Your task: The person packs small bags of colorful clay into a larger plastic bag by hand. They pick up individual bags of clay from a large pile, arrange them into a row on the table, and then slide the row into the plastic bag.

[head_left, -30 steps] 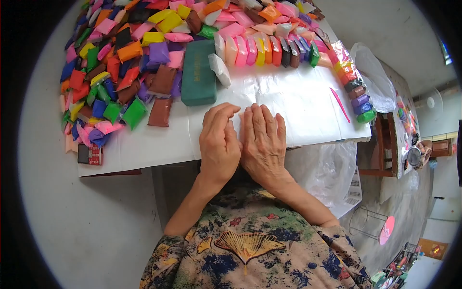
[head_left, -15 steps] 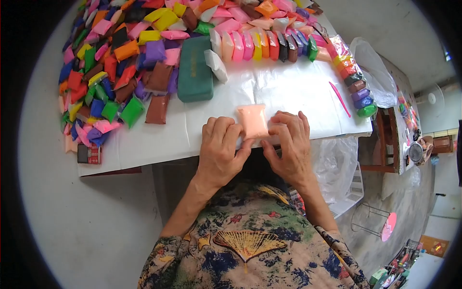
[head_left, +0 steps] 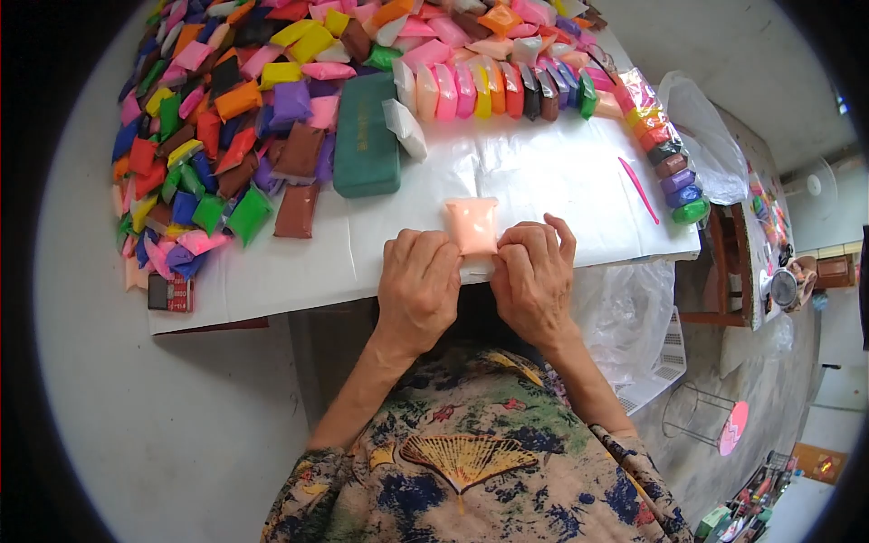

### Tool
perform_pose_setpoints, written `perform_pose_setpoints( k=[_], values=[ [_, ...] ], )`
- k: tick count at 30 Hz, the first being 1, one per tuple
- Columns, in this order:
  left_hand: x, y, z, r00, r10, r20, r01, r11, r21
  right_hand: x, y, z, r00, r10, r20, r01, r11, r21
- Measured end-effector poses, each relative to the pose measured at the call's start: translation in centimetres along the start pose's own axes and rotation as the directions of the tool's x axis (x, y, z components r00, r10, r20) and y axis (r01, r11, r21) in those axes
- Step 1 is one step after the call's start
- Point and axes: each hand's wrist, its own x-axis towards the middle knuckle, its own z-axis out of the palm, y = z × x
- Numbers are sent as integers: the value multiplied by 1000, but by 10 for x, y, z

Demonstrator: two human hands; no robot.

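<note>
A peach-coloured soft packet [head_left: 472,224] in clear wrap lies near the front edge of the white-covered table. My left hand [head_left: 418,288] is closed at its lower left corner, the fingers curled and pressed together. At the lower right corner, my right hand [head_left: 532,282] pinches the wrap, with one finger raised. The thumb tips are partly hidden. Behind the packet stands a dark green case [head_left: 367,140], and a white packet [head_left: 405,129] leans against its right side.
Heaped coloured packets [head_left: 244,100] cover the table's left and back. A row of upright packets [head_left: 493,90] stands behind, another row [head_left: 672,163] at right. A pink tool [head_left: 639,190] lies near the right edge. Clear plastic bags [head_left: 625,317] hang below.
Both hands' fingers have curled in tighter at the packet's near corners. My left thumb, stretched under the packet before, is now drawn back. The packet has hardly moved.
</note>
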Motion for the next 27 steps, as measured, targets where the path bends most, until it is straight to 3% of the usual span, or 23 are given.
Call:
perform_pose_setpoints(
  k=[5, 10, 13, 19, 20, 24, 27],
  values=[
    [-1, 0, 4, 994, 72, -87, -67, 996, 67, 3, -4, -5, 995, 92, -25, -91, 995, 39],
    [-2, 2, -2, 981, 176, -78, -161, 972, 169, 25, -16, -27, 938, 290, 192, -322, 933, 159],
    [5, -2, -4, 966, 229, -121, -202, 958, 201, 45, -12, -28, 724, 435, 535, -677, 595, 433],
    [20, -8, -4, 946, 267, -183, -243, 959, 145, 69, 8, -6, 709, 378, 596, -701, 286, 653],
    [22, -10, -5, 949, 256, -185, -237, 964, 118, 73, 10, -3, 706, 393, 589, -705, 318, 634],
    [40, -18, -28, 963, 99, -250, -88, 995, 54, 87, 16, 11, 866, 376, 329, -499, 670, 550],
    [67, -30, -40, 928, -247, -280, 265, 964, 31, 95, 25, 28, 964, 239, 118, -266, 842, 469]
  ],
)
